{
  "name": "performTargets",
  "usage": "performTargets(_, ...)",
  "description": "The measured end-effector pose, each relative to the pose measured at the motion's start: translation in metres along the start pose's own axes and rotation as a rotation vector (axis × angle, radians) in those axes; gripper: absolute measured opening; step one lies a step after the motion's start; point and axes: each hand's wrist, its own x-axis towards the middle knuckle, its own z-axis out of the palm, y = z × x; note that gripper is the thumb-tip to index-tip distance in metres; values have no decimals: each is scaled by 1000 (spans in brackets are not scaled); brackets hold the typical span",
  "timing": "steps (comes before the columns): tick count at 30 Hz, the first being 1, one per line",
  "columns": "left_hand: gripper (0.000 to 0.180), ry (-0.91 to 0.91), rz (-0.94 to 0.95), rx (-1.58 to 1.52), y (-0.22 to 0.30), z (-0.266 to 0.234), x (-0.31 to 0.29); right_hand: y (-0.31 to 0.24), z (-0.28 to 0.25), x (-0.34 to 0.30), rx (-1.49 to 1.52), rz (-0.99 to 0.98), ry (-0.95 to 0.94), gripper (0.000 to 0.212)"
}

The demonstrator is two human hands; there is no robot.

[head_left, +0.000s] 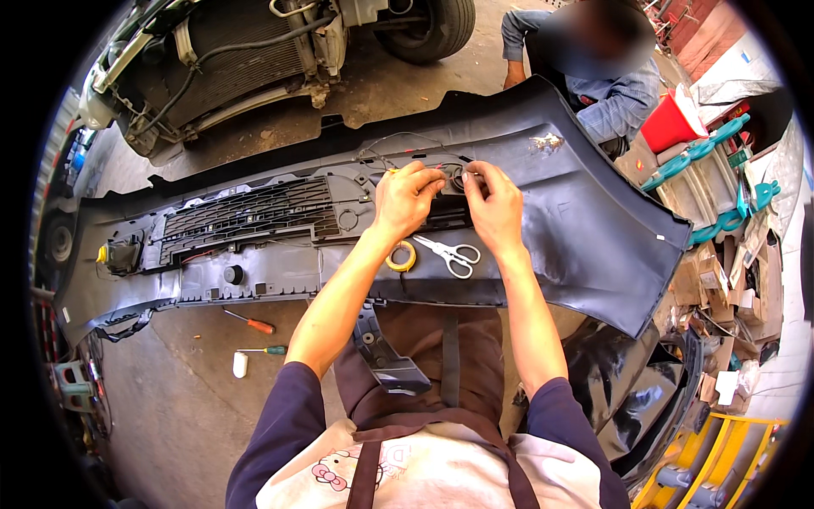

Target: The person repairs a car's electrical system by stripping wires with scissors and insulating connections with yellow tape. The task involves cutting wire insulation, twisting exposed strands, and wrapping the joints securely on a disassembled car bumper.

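Note:
A large black car bumper lies inner side up across the view in front of me, with a mesh grille in its middle. Over the part just right of the grille, my left hand and my right hand work close together. Fingertips of both are pinched; whatever small thing they hold is hidden. A thin wire loops across the bumper beside my left hand. Nearer to me, a roll of yellow tape and white-handled scissors lie on the bumper between my forearms.
Two screwdrivers, one orange and one green, lie on the floor at left. Beyond the bumper stands a car front with exposed radiator. Another person crouches at far right, near a red container. Cardboard scraps crowd the right.

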Motion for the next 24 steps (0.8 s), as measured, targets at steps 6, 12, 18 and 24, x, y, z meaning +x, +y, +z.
performTargets(6,13,-2,-176,-121,-2,5,1,3,6,-4,-293,-507,73,23)
performTargets(12,15,-49,-271,-185,2,0,8,18,15,4,-334,-605,69,23)
performTargets(18,15,-44,-235,-155,-1,0,6,21,16,10,-304,-642,21,19)
performTargets(24,13,-70,-147,-80,-3,-3,8,20,18,9,-87,-434,-69,13)
